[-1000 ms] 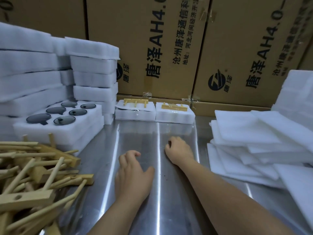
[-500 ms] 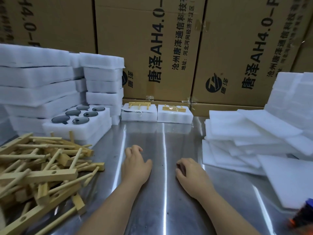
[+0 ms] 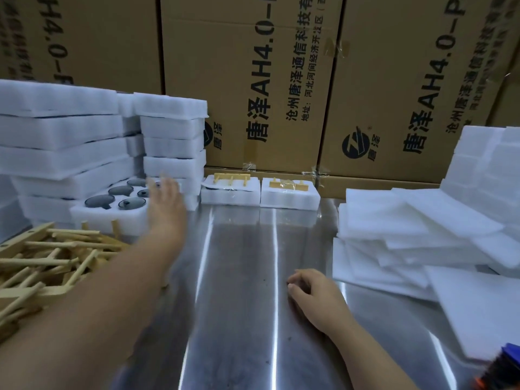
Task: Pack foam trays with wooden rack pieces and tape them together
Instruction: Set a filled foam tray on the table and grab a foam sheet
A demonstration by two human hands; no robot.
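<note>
At the left of the table [image 3: 242, 277], an open foam tray [image 3: 84, 218] lies with dark round pieces [image 3: 99, 201] seated in its pockets. Just in front of it, a loose heap of wooden rack pieces [image 3: 50, 257] spreads toward the near-left edge. The left hand [image 3: 166, 204] is stretched out over the tray's right end, fingers straight, its grip apart and holding nothing. It is blurred, so I cannot tell whether it touches the foam. Its forearm crosses above the right side of the heap. The right hand [image 3: 315, 294] rests on the bare metal near the middle, well apart from the tray. Its fingers are loosely curled under and its grip is around nothing.

At the back, against the cardboard boxes [image 3: 253, 80], two small foam trays [image 3: 230, 192] stand side by side, each with a yellowish wooden piece lying on top. Behind and to the left of the open tray rise stacks of white foam trays [image 3: 56, 136]. On the right side of the table lies a loose pile of flat foam sheets [image 3: 408, 229], with taller foam blocks [image 3: 484, 164] behind it. A dark blue and orange object [image 3: 503, 367] shows in the near-right corner, too cut off to identify.
</note>
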